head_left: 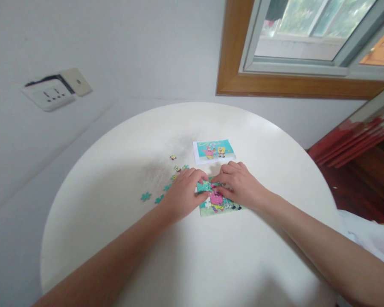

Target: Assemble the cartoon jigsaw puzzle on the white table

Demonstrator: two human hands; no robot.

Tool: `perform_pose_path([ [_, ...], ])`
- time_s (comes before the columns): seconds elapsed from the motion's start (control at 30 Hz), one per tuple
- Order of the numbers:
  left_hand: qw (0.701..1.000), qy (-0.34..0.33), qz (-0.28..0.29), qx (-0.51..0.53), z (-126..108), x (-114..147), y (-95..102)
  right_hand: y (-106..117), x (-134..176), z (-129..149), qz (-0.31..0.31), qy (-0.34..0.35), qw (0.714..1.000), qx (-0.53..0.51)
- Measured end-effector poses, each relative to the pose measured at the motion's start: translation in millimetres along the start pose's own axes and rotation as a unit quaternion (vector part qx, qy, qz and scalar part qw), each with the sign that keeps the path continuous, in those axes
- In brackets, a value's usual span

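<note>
A partly joined jigsaw puzzle (216,202) lies on the white table, showing a pink starfish figure on a teal ground, with gaps on its left side. My left hand (187,192) is closed at its upper left, thumb and fingers on a teal puzzle piece (204,186). From the right, my right hand (238,184) pinches at the top of the pink figure, its fingertips on a puzzle piece (214,186). The right hand covers much of the puzzle's right side. Loose puzzle pieces (145,196) lie left of my left hand, some partly hidden by it.
Behind the puzzle lies a reference picture card (215,151) with the cartoon figures. The round white table (115,170) meets the wall, which has a socket (49,94). A wood-framed window (294,85) is at upper right, a red curtain (355,134) below it.
</note>
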State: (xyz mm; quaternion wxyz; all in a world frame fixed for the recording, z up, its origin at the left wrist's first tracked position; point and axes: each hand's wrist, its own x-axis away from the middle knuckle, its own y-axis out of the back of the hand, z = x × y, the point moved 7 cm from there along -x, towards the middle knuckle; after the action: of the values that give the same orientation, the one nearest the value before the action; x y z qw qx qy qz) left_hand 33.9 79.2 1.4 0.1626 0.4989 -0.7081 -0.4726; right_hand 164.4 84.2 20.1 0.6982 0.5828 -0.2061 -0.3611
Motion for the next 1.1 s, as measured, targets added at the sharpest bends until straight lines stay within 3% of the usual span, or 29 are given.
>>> perform_pose_path([
  [0.27, 1.000, 0.003, 0.004, -0.004, -1, -1, -0.3, -2, 1, 1, 0.000, 0.007, 1.000, -0.006],
  [0.6, 1.000, -0.004, 0.012, -0.013, -1, 1, 0.4, 12, 4, 0, -0.022, 0.025, 0.999, 0.012],
  [1.1, 1.000, -0.002, 0.009, 0.001, 1, 0, -0.5, 3, 4, 0, -0.004, 0.034, 0.999, 0.023],
])
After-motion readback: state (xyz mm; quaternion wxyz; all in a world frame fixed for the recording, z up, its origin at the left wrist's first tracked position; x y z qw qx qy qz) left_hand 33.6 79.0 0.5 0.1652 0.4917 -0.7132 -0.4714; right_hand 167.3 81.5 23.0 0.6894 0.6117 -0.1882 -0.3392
